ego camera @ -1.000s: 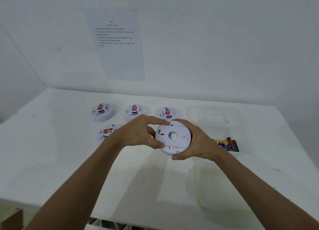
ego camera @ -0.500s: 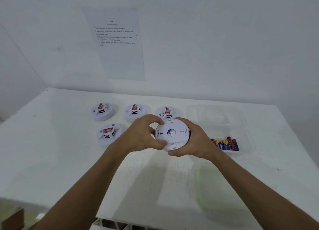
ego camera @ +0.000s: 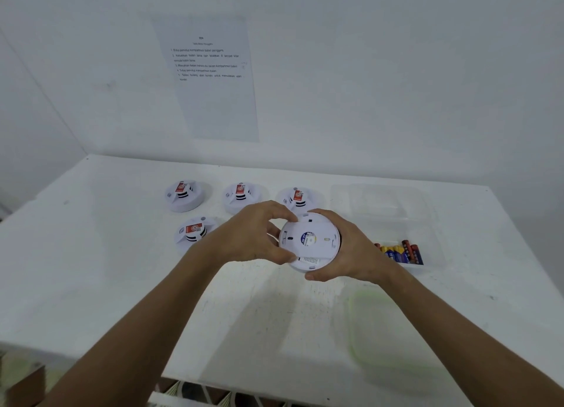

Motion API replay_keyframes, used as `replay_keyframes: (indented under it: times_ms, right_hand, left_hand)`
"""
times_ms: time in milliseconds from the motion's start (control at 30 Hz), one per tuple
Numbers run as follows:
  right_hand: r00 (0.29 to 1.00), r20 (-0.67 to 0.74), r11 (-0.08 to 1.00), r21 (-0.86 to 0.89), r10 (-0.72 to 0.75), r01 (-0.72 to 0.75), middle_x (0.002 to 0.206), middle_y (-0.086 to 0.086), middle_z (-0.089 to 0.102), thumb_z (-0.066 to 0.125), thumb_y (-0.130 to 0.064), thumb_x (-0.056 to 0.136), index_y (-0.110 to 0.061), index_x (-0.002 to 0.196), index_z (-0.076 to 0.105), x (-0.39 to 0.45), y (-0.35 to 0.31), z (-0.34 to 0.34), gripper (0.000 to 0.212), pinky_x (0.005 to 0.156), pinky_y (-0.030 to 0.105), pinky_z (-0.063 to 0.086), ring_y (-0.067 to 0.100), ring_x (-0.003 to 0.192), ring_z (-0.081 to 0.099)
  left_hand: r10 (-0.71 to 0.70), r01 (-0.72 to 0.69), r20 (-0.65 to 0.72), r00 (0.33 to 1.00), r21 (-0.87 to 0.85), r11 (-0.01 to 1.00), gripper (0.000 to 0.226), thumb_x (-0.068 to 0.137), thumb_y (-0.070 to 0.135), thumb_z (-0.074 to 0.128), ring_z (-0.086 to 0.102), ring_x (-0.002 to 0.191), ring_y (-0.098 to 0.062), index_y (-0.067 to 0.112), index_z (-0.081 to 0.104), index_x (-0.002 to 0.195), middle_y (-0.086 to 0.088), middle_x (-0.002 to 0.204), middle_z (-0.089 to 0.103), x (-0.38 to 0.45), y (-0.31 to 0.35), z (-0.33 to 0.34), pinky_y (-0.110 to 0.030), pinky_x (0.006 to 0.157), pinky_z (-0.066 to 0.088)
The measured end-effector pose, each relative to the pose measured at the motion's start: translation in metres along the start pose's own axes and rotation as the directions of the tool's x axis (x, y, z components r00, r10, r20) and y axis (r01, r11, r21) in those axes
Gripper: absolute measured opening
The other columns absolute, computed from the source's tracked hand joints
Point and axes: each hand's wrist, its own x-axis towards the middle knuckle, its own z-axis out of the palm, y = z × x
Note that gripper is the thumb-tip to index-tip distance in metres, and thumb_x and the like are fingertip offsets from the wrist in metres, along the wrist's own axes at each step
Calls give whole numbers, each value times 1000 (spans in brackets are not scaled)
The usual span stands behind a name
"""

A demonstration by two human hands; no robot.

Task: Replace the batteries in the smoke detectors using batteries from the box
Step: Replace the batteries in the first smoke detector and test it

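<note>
I hold a round white smoke detector (ego camera: 309, 243) above the table, its back side with a blue-and-yellow label turned toward me. My left hand (ego camera: 253, 235) grips its left edge with thumb and fingers curled round the rim. My right hand (ego camera: 351, 251) cups its right side and underside. Several other white smoke detectors lie face up behind: smoke detector (ego camera: 183, 194), smoke detector (ego camera: 241, 194), smoke detector (ego camera: 297, 197) and smoke detector (ego camera: 192, 232). A clear plastic box (ego camera: 427, 223) at the right holds several batteries (ego camera: 401, 252).
The white table (ego camera: 91, 269) meets a white wall that carries a printed instruction sheet (ego camera: 210, 77). A translucent green-rimmed lid (ego camera: 384, 330) lies near the front right. The table's front edge runs just below my forearms.
The detector in my hands has turned slightly and shifted a little, my fingers adjusting on its rim. Everything on the table stays put.
</note>
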Motion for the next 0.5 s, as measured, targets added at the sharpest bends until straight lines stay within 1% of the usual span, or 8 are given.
replay_keyframes:
  times_ms: [67,100,167,200,267,367,400,500]
  right_hand:
    - [1000,6,1000,-8,7,-7,123,-13,62,97,-6,51,-40,126,50,-2,0,2,94,90,20,53,4,112,60]
    - [1000,16,1000,-16,9,-8,123,-13,63,97,-8,51,-38,128,50,-2,0,3,94,91,23,54,5,112,61]
    - [999,42,1000,-25,15,-14,123,-12,63,97,-10,52,-32,132,50,-3,1,4,96,91,24,54,6,113,61]
    - [998,54,1000,-21,22,-20,123,-12,63,97,-8,52,-30,133,49,-2,1,3,96,90,23,54,6,112,61]
    - [996,85,999,-10,34,-33,122,-11,64,96,-5,54,-28,133,50,-1,1,3,95,89,24,55,7,111,62]
    - [992,112,999,-7,54,-53,122,-9,65,94,-2,55,-28,133,50,1,2,3,93,92,32,57,13,111,63]
    - [992,111,998,-2,58,-58,122,-9,65,94,-2,56,-29,133,50,1,2,3,93,93,33,57,13,112,63]
    - [992,113,999,-10,51,-50,123,-9,64,94,-4,56,-33,130,49,5,0,5,91,94,28,55,10,112,62]
  left_hand:
    - [20,-19,-7,1000,104,994,67,61,29,90,62,98,-9,24,58,119,10,124,53,0,0,2,-19,75,58]
    - [35,-34,-1,999,173,984,67,59,33,90,58,100,-9,23,58,118,9,123,51,-1,1,3,-20,79,57]
    - [68,-71,21,997,289,955,68,56,42,87,52,104,-9,21,58,114,9,119,47,-1,2,5,-29,87,55]
    - [77,-83,32,997,319,944,67,55,44,85,50,103,-10,21,57,111,10,116,45,-1,4,5,-32,89,54]
    - [84,-94,43,996,361,928,64,57,44,84,49,100,-11,20,55,108,9,112,43,-3,8,4,-34,86,54]
    - [106,-109,30,994,413,904,66,53,52,77,49,93,-12,21,51,105,9,106,41,-6,13,0,-30,78,53]
    - [116,-115,22,993,424,898,66,52,54,73,49,92,-11,21,51,105,9,105,41,-7,13,-1,-28,76,53]
    - [110,-104,13,994,450,887,67,52,56,71,48,89,-10,21,50,105,9,103,42,-9,10,-3,-23,73,50]
